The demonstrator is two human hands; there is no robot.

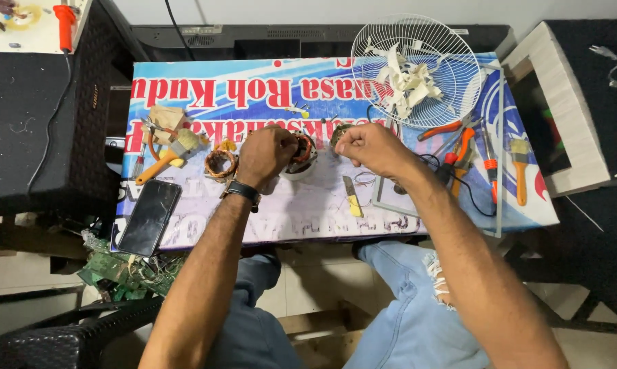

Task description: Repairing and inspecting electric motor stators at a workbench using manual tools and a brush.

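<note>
Left hand (pixel 266 154) clamped over the copper-wound stator (pixel 301 154) mid-table, right hand (pixel 364 145) pinched tight on something too fine to make out, and one hard tug could snap a winding lead or knock the knife (pixel 351 197) off.

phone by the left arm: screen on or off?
Off. The phone lies flat, face up on the table, beside the left forearm; its glass is uniformly dark, showing only a faint reflection, no lit content.
</note>
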